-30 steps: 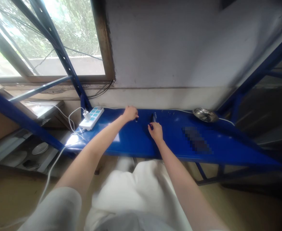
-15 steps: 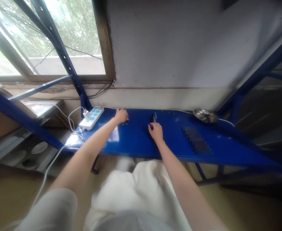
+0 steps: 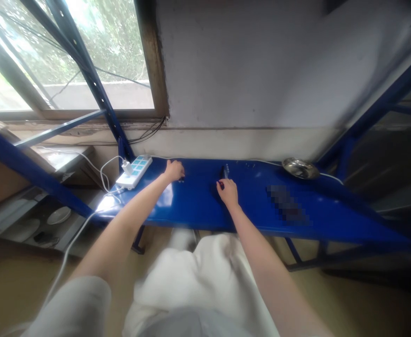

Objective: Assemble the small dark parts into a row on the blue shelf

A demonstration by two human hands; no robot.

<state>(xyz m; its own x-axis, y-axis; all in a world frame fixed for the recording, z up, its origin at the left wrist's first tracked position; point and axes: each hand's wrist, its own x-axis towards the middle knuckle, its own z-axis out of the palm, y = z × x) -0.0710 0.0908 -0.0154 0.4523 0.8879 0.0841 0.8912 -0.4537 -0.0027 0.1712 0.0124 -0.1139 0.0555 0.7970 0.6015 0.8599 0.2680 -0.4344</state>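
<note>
My left hand (image 3: 174,171) is over the left half of the blue tabletop (image 3: 194,206), its fingers curled down and closed. Tiny dark pieces with shiny ends (image 3: 181,180) show just under its fingertips, too small to name. Near the middle rests my right hand (image 3: 229,191), fingers pinched at a small dark thing (image 3: 221,185) that they mostly cover. Just beyond that hand lies a narrow dark object with clear or silvery bits along its side (image 3: 225,170).
At the left end sits a white power strip (image 3: 131,175) with a plug in it. A shiny metal bowl (image 3: 299,168) stands at the back right, and a blurred-out dark flat object (image 3: 286,204) lies nearer. Small bits (image 3: 249,165) lie near the wall. Blue posts (image 3: 100,89) flank the table.
My left hand has moved left across the tabletop, away from my right hand, and then slowed near the power strip. My right hand has hardly moved.
</note>
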